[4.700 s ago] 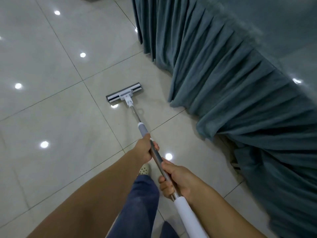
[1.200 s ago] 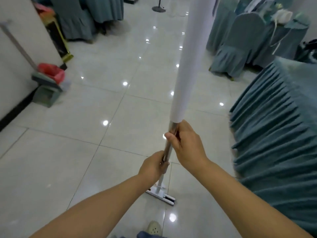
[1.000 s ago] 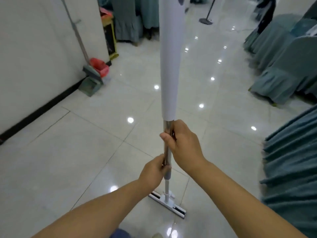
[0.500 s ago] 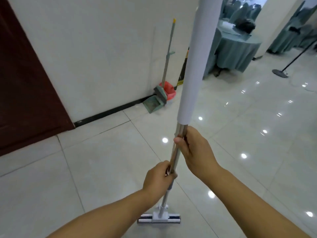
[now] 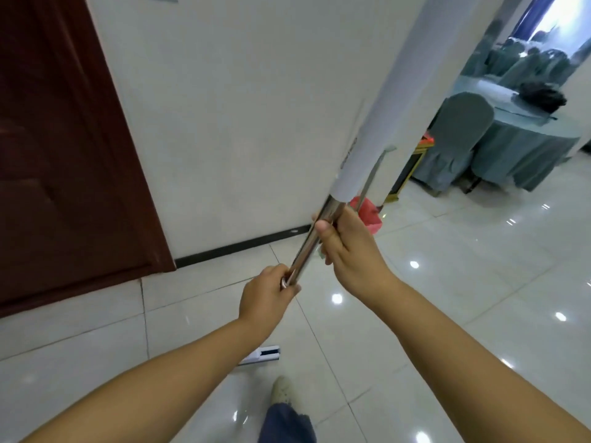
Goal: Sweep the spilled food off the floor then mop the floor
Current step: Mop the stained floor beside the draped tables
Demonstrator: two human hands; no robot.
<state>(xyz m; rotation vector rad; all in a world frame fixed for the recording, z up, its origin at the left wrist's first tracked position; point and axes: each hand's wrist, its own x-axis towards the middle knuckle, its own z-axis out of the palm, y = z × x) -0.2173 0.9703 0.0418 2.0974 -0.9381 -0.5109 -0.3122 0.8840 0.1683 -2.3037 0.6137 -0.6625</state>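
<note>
Both hands clamped on the mop (image 5: pixel 307 249), pole tilted steeply!
The left hand (image 5: pixel 268 297) wraps the steel shaft low down, and the right hand (image 5: pixel 348 251) grips just above it, right under the white sleeve. The long axis slants from the mop head (image 5: pixel 267 353), on the floor (image 5: pixel 447 314) below the left forearm, up and rightward past the right hand. The left hand is nearer the head, so it likely steers the next stroke.
</note>
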